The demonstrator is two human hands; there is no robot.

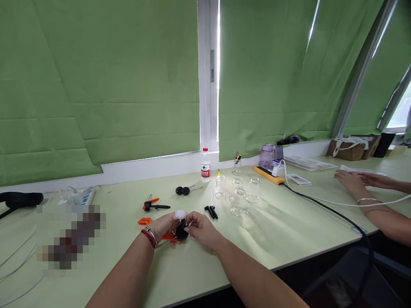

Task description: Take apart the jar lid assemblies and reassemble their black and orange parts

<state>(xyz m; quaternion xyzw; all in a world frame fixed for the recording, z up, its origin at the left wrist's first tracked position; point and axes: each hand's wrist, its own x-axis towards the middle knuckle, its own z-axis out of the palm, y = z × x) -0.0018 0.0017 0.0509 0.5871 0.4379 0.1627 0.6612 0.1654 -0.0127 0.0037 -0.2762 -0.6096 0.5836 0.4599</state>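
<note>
My left hand (165, 226), with a white wrapping on one finger, closes around an orange and black piece with a round black disc (182, 233) and a thin metal rod. The fingers of my right hand (203, 230) pinch at the black part of this same piece; the exact contact is partly hidden. Just beyond lies a similar orange and black assembly (156, 206) with a black handle. A loose orange part (144, 221) is left of my left hand. Two short black handles (211, 211) lie past my right hand. Farther back are round black parts (183, 191) with metal rods.
Several clear glass jars (239, 203) stand to the right, near a red-capped water bottle (205, 166). An orange power strip (269, 175) trails a black cable (324, 202) over the table edge. Another person's hands (351, 182) work at far right. A blurred patch (72, 239) covers something at left.
</note>
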